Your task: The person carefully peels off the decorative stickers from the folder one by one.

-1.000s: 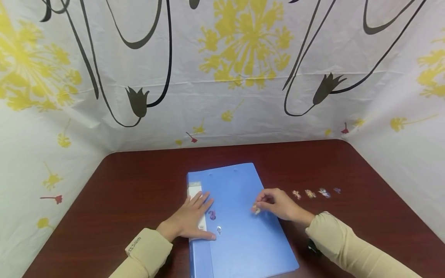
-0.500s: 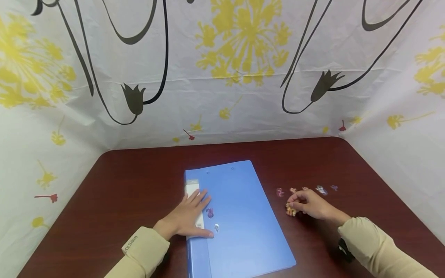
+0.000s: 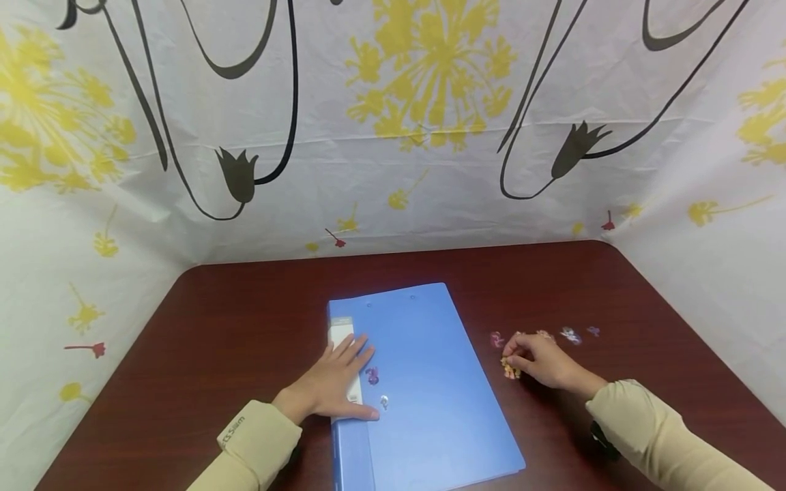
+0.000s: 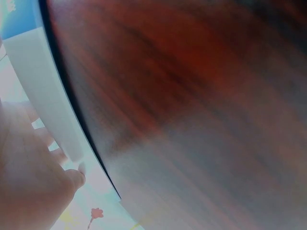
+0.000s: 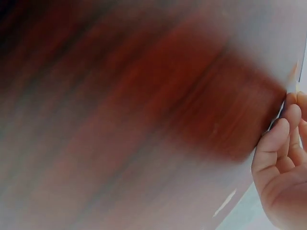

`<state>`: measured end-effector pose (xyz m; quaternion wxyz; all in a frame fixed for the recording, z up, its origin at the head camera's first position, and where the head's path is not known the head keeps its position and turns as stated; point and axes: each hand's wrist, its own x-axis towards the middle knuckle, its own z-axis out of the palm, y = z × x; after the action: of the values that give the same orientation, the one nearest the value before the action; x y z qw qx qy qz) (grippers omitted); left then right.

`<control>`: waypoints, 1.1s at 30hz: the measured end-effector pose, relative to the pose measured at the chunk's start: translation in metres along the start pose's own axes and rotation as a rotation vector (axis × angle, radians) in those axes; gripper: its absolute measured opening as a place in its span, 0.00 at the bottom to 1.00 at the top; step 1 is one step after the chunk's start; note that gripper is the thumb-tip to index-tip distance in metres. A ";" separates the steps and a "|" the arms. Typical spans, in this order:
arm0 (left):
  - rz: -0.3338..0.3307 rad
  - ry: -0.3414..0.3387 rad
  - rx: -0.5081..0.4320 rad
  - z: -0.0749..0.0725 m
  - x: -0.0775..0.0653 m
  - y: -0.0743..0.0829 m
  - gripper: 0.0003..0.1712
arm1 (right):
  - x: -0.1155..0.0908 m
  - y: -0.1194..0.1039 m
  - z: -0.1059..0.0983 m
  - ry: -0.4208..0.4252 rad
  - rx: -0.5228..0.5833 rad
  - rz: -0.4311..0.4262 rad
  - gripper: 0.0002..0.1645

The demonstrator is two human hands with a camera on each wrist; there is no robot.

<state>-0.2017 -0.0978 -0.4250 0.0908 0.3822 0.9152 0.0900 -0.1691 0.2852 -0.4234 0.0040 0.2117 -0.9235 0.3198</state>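
One folder (image 3: 430,382), one table (image 3: 258,320), one left hand (image 3: 334,387) and one right hand (image 3: 543,361) are pictured. Two stickers (image 3: 372,375) are counted near the folder's left edge, one yellow sticker (image 3: 510,369) off its right, at least four more stickers (image 3: 570,335) toward the table's far right corner.

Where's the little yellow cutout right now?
In the head view, the yellow cutout is right of centre, pinched by the right hand, just past the right edge of the blue folder, with a pink cutout a little farther back.
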 end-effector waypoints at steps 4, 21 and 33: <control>-0.005 0.003 -0.004 0.000 0.000 -0.001 0.60 | 0.002 -0.001 0.003 0.003 -0.051 0.004 0.03; -0.009 -0.001 0.002 0.001 -0.002 -0.001 0.60 | 0.003 -0.003 0.009 0.052 -0.190 0.037 0.12; -0.004 0.004 0.016 0.001 -0.001 0.000 0.60 | 0.006 -0.010 0.005 0.018 -0.127 0.010 0.07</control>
<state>-0.2011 -0.0988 -0.4255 0.0861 0.3811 0.9168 0.0832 -0.1697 0.2730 -0.4212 0.0239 0.2034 -0.9429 0.2626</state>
